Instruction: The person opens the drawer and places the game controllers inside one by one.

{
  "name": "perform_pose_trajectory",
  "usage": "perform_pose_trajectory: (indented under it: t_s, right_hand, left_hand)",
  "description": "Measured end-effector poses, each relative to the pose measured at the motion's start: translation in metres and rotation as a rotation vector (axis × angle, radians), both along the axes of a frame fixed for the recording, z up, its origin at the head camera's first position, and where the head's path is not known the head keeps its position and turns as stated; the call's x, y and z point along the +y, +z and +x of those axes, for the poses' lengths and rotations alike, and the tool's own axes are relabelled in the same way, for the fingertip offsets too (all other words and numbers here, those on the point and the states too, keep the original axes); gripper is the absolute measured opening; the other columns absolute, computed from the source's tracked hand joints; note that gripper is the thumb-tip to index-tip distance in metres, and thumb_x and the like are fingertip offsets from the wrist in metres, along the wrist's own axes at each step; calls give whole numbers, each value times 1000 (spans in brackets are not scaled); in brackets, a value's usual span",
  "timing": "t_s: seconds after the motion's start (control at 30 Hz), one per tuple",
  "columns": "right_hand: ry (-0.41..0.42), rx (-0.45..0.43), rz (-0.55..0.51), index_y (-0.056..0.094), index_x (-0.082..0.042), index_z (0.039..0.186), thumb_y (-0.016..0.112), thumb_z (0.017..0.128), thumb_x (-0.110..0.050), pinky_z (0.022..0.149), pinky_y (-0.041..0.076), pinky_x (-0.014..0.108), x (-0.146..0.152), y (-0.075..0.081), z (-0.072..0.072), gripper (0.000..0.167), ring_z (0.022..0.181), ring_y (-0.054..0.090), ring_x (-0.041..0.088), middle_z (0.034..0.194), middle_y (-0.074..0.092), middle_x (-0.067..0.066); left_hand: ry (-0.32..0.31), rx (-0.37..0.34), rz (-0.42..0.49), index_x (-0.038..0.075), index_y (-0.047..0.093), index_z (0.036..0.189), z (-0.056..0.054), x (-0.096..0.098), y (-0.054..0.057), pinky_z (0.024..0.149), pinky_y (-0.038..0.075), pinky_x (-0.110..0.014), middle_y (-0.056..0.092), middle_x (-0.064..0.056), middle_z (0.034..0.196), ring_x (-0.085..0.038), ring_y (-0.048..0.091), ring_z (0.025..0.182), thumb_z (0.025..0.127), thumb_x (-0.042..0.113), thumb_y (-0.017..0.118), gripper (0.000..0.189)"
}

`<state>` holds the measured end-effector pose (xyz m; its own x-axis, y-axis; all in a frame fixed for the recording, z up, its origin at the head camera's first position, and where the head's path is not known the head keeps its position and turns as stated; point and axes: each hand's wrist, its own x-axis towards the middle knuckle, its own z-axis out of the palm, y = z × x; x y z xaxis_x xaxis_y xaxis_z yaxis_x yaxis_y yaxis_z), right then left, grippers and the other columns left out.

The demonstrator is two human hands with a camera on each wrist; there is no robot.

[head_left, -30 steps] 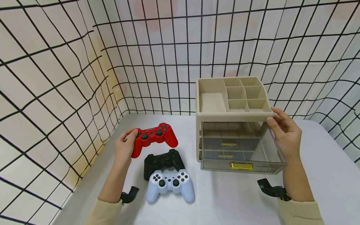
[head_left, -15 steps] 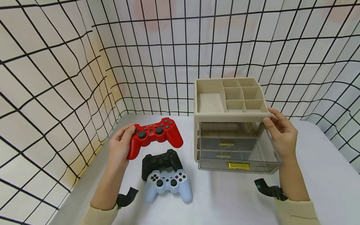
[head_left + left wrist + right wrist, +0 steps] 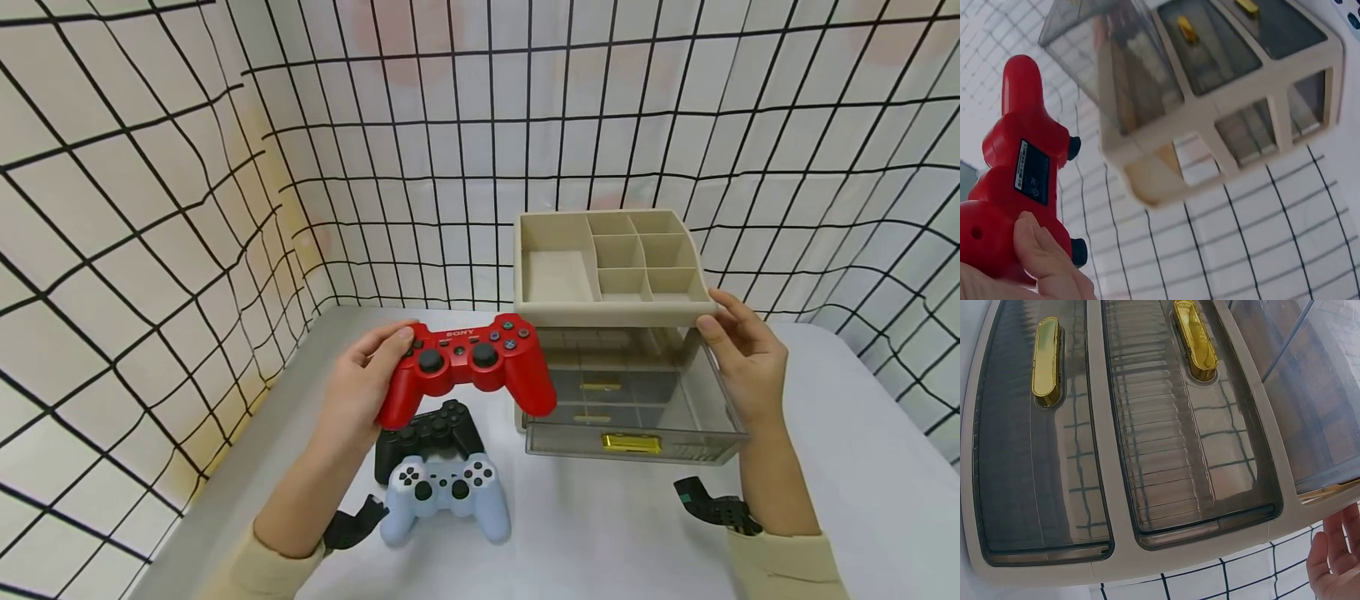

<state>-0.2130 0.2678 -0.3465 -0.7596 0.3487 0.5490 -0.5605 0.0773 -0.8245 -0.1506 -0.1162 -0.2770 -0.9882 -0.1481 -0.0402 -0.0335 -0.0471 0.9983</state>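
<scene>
My left hand [image 3: 363,375] grips a red game controller [image 3: 468,362] by its left end. It is raised, and its right grip overlaps the left front of a beige drawer organizer [image 3: 615,314]. In the left wrist view, the controller's underside [image 3: 1035,169] with its label faces the camera. The organizer's see-through top drawer [image 3: 705,446] is pulled out, with a yellow handle [image 3: 632,443] on its front. My right hand [image 3: 746,358] holds the organizer's upper right corner, thumb at the front and fingers along the side. The pulled-out drawer shows no contents.
A black controller [image 3: 431,433] lies on the white table [image 3: 585,533], with a light blue controller [image 3: 446,500] overlapping its front. Two lower drawers with yellow handles [image 3: 1046,362] are closed. Black wire grid [image 3: 450,175] stands behind and along the left.
My left hand has lifted the red controller and carried it right, up to the organizer's left front. The right hand keeps its hold on the corner.
</scene>
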Motion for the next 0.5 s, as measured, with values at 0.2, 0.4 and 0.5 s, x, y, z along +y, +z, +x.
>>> perform_pose_trajectory:
  t_s: [0.2, 0.4, 0.5]
  right_hand:
    - [-14, 1, 24, 66, -2, 125, 63, 91, 5, 79, 49, 13, 0, 0, 0, 34, 87, 64, 9, 98, 70, -4]
    - [0, 11, 16, 66, -2, 125, 62, 91, 6, 79, 49, 13, 0, -1, 1, 35, 86, 64, 9, 97, 70, -3]
    - [11, 7, -1, 66, -2, 124, 63, 91, 6, 79, 50, 13, -1, 0, 1, 35, 86, 64, 9, 98, 71, -3]
  left_hand:
    - [-91, -15, 14, 14, 62, 130, -4, 18, 3, 70, 57, -34, 60, -18, 118, -27, 65, 89, 97, 29, 60, 36]
    - [-158, -19, 23, 13, 62, 129, -6, 39, 3, 71, 58, -38, 61, -18, 117, -30, 65, 91, 97, 26, 61, 35]
    - [-205, -33, 39, 13, 62, 129, -8, 51, 3, 72, 58, -39, 62, -17, 117, -31, 66, 92, 97, 27, 62, 35]
